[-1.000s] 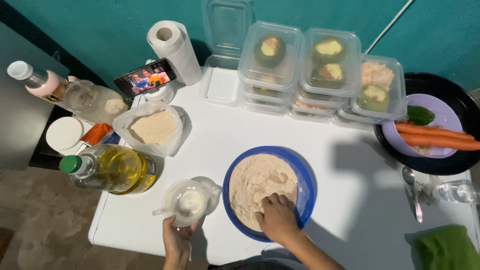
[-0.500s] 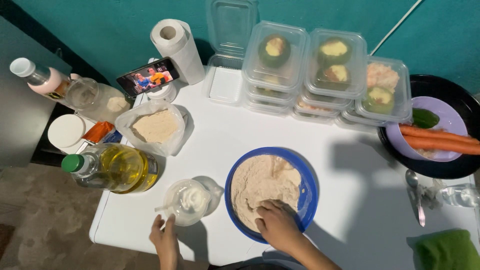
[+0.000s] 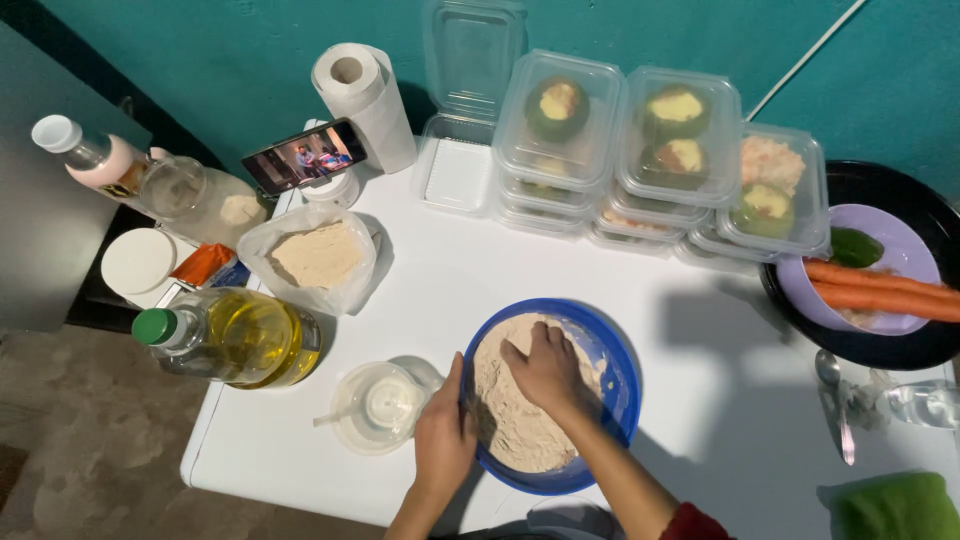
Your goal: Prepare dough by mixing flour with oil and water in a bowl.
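Note:
A blue bowl (image 3: 613, 352) full of pale flour (image 3: 515, 425) sits near the front edge of the white table (image 3: 700, 340). My right hand (image 3: 545, 368) rests palm down in the flour, fingers spread and pressing into it. My left hand (image 3: 445, 435) holds the bowl's left rim, thumb over the edge. Just left of that hand stands a small clear plastic cup (image 3: 380, 405) with a white lid inside it.
A bottle of yellow oil (image 3: 235, 338) lies at the left, behind it a bag of flour (image 3: 317, 257), a phone (image 3: 303, 156) and a paper towel roll (image 3: 365, 90). Stacked clear food boxes (image 3: 640, 150) stand at the back. Carrots (image 3: 880, 290) lie on a purple plate at the right.
My left hand has left the small clear cup and moved right to grip the bowl's rim. My right hand has moved up from the bowl's near edge into the middle of the flour.

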